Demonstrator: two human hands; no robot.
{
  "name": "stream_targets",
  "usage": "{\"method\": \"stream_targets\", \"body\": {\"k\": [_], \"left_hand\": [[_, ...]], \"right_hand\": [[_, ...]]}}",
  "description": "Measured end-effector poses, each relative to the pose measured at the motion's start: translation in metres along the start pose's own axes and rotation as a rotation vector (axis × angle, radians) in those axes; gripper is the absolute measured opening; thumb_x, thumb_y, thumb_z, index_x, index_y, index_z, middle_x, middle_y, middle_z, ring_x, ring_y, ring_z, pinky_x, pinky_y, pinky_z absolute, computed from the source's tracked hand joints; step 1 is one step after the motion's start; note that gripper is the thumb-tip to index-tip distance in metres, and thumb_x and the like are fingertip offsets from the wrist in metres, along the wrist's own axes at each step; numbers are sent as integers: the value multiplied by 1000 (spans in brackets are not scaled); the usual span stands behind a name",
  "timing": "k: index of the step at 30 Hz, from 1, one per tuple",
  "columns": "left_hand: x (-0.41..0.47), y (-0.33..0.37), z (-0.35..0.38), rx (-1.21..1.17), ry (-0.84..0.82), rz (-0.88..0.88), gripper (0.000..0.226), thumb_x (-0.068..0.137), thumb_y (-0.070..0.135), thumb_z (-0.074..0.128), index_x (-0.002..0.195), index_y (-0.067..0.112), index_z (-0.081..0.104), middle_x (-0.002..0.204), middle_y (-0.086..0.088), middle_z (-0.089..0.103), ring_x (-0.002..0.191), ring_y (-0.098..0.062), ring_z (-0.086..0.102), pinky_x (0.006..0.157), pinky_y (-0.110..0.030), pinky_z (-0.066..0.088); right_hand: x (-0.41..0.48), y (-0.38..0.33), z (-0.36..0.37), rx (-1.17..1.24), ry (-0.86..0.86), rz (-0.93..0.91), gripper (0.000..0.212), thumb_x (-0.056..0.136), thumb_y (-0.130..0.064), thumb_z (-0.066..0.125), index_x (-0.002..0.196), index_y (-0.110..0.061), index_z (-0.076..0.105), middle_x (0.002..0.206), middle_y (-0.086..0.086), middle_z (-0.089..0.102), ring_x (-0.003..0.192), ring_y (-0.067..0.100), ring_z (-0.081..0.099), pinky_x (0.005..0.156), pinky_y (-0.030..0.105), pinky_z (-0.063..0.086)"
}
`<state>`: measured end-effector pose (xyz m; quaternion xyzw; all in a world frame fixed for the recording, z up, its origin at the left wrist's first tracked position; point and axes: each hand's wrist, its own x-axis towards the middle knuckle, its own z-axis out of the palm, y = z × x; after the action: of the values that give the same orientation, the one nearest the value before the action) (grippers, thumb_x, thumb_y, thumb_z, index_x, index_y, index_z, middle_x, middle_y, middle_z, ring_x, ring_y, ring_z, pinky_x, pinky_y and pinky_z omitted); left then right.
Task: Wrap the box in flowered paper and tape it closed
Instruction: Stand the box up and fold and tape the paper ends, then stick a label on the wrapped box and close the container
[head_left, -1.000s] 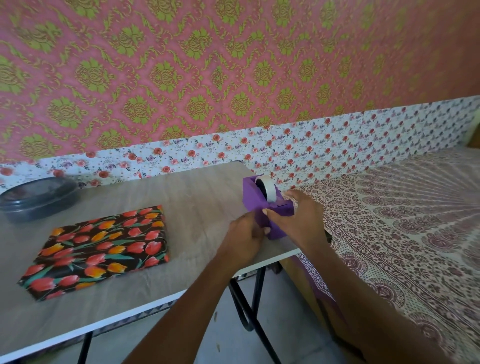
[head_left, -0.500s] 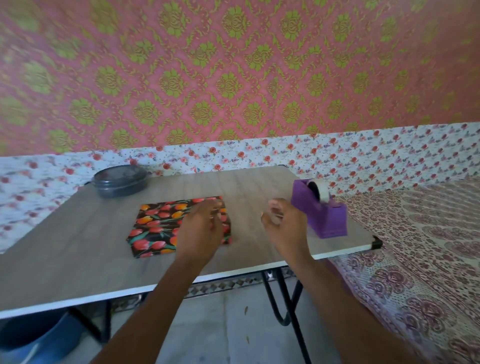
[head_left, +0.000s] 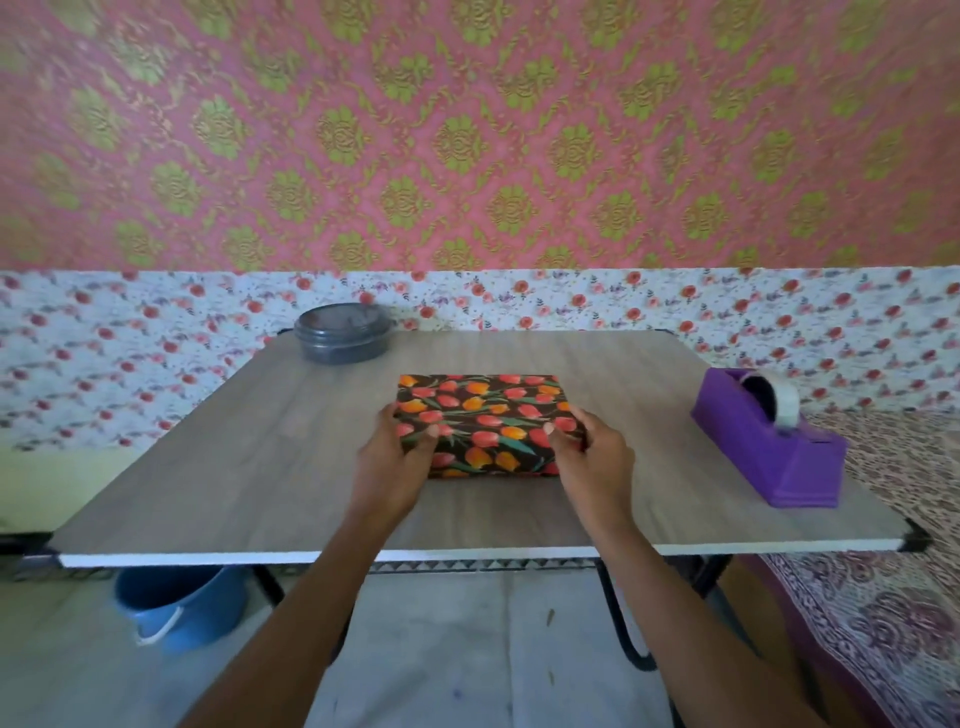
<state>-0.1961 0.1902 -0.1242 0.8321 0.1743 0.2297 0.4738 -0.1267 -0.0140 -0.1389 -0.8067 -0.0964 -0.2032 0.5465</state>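
The box, papered, is lying on the bench as our left hand and right hand are clasping its near corners, fingers curled, likely steadying it for tape.

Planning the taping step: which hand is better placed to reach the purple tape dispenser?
Probably right. The right hand holds the flat box in tulip-patterned paper on the side nearer the purple plastic tape dispenser; the left hand holds the far side.

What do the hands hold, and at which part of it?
Both hold the box: the left hand at its near left edge, the right hand at its near right edge.
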Motion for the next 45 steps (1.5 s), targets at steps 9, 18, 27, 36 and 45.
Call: {"method": "stream_targets", "body": {"k": [9, 18, 27, 36, 45], "left_hand": [[36, 13, 56, 2, -106, 69, 52, 99, 45, 58, 144, 22, 44, 125, 5, 64, 116, -19, 62, 91, -29, 47], [42, 11, 52, 20, -124, 42, 55, 99, 46, 56, 145, 19, 45, 137, -3, 61, 121, -23, 59, 88, -28, 44], [72, 1, -23, 80, 1, -9, 33, 95, 27, 68, 125, 14, 62, 124, -5, 67, 107, -17, 62, 97, -33, 51], [193, -51, -76, 259, 56, 69, 57, 96, 19, 64, 148, 24, 43, 135, -10, 62, 120, -29, 60, 91, -27, 43], [311, -127, -76, 490, -90, 89, 69, 100, 15, 50, 155, 43, 18, 125, -16, 64, 98, -30, 65, 81, -35, 54]], "right_hand": [[58, 29, -26, -97, 41, 88, 35, 97, -19, 65, 130, -7, 67, 113, 6, 75, 93, 12, 70, 66, 6, 48], [62, 27, -20, -245, 91, -19, 28, 94, -20, 65, 119, -7, 68, 107, 6, 73, 101, 22, 70, 85, 35, 59], [49, -56, 56, -181, 45, -110, 29, 93, -19, 67, 119, -7, 67, 108, 5, 68, 106, 21, 63, 89, 32, 53], [101, -113, 229, 7, -244, -75, 19, 92, -10, 66, 111, -12, 68, 98, -4, 68, 88, 9, 65, 66, 8, 48], [169, -61, 372, -41, -456, -9, 51, 106, -14, 46, 154, -31, 41, 143, 13, 55, 128, 30, 56, 100, 29, 46]]}}
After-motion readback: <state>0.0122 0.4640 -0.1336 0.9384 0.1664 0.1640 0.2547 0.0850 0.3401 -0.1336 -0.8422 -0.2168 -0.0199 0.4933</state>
